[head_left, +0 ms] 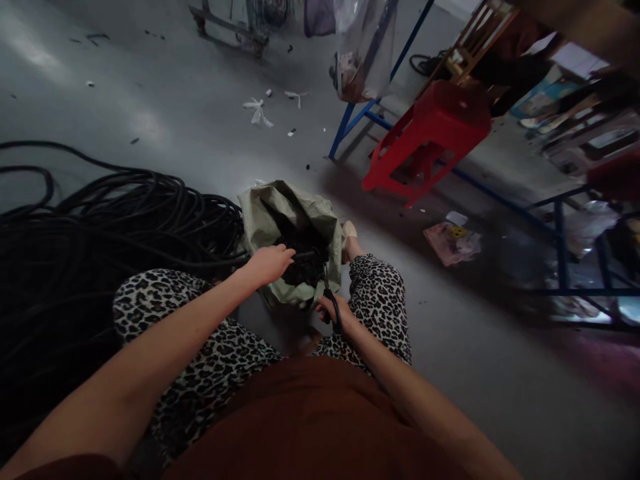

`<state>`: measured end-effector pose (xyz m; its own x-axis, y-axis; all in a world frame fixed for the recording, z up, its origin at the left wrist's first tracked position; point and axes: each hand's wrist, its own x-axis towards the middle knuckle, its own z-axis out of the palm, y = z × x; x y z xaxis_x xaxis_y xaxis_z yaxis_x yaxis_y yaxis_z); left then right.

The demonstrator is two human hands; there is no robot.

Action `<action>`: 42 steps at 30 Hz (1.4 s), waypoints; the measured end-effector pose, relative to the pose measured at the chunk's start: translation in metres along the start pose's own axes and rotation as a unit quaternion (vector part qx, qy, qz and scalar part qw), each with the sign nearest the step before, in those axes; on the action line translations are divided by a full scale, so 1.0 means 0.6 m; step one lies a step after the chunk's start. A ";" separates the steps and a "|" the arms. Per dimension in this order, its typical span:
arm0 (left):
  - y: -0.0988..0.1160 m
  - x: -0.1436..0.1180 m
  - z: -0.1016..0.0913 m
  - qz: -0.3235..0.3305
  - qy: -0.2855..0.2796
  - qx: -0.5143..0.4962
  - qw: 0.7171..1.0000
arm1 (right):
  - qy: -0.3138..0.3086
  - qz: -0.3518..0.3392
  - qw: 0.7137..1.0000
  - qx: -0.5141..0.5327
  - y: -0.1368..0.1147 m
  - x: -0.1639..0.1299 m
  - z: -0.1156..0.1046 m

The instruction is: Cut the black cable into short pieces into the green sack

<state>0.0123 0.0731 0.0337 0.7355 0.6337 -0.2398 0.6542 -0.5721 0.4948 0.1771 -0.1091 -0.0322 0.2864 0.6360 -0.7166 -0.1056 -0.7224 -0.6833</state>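
A pale green woven sack (pixel 265 217) stands open on the floor between my knees, with dark black pieces inside. My left hand (pixel 269 262) reaches over the sack's mouth and grips a short black tube (pixel 305 255) at the rim. My right hand (pixel 334 311), just below the sack's near edge, is closed on a black-handled tool (pixel 329 288) that looks like scissors or cutters, pointing up toward the tube. My legs in leopard-print trousers flank the sack.
A big tangled heap of black hose (pixel 90 233) covers the floor on the left. A red plastic stool (pixel 431 137) lies tipped at the upper right beside blue metal rack legs (pixel 350 123). A pink packet (pixel 453 241) and white scraps (pixel 257 112) lie on the grey floor.
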 end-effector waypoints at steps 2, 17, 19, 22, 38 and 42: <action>-0.011 -0.008 0.004 -0.017 0.009 0.018 1.000 | -0.006 -0.008 1.000 -0.006 -0.001 -0.002 0.004; -0.024 -0.054 0.068 -0.066 -0.044 -0.104 0.991 | -0.076 -0.043 0.992 -0.094 0.007 -0.002 0.023; -0.019 -0.055 0.055 -0.062 -0.051 -0.103 0.991 | -0.091 -0.052 0.990 -0.095 0.008 0.001 0.027; -0.008 -0.061 0.036 -0.064 -0.067 -0.081 0.992 | -0.117 -0.060 0.987 -0.088 -0.003 -0.003 0.033; -0.012 -0.063 0.070 -0.075 -0.069 -0.048 0.994 | -0.126 -0.013 0.984 -0.122 -0.016 0.010 0.041; -0.013 -0.057 0.076 -0.070 -0.065 -0.043 0.994 | -0.122 0.000 0.984 -0.130 -0.021 0.010 0.039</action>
<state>-0.0101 0.0320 -0.0002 0.6588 0.6277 -0.4148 0.7381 -0.4325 0.5178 0.1578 -0.0901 -0.0312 0.0460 0.6593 -0.7504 0.1508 -0.7472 -0.6472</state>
